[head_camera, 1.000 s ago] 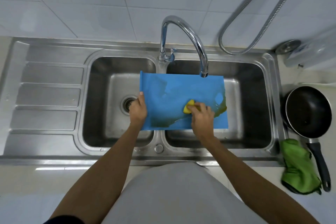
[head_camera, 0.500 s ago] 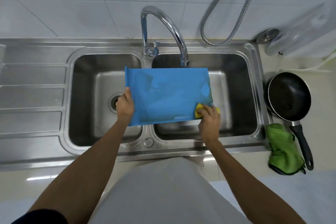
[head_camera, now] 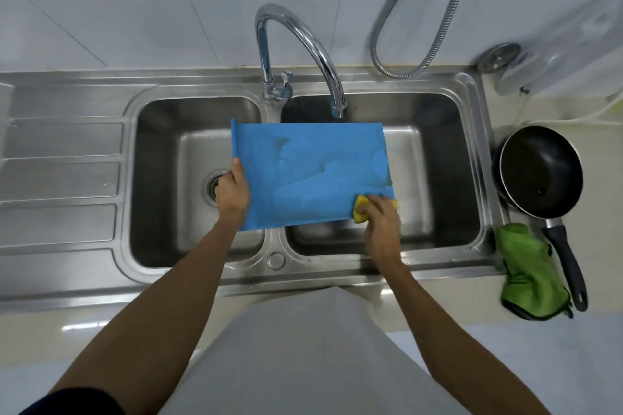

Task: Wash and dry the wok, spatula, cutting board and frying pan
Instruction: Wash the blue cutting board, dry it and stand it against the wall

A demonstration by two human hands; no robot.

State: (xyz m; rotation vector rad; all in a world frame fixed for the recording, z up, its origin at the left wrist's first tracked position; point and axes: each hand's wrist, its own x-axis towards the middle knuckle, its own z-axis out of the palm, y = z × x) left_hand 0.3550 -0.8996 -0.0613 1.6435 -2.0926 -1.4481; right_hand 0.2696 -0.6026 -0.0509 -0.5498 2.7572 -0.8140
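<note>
A thin blue cutting board (head_camera: 310,175) lies across the divider of the double steel sink (head_camera: 276,259), wet in patches. My left hand (head_camera: 232,192) grips its left edge over the left basin. My right hand (head_camera: 381,216) holds a yellow sponge (head_camera: 360,207) pressed on the board's near right corner. A black frying pan (head_camera: 539,172) sits on the counter right of the sink, handle toward me. No wok or spatula is in view.
A curved chrome faucet (head_camera: 303,44) ends just above the board's far edge; no water runs. A green cloth (head_camera: 526,273) lies beside the pan handle. A metal hose (head_camera: 421,10) hangs on the tiled wall. The drainboard (head_camera: 60,178) is at left.
My right hand slid the sponge from the board's middle to its near right corner. The left hand kept its grip on the left edge.
</note>
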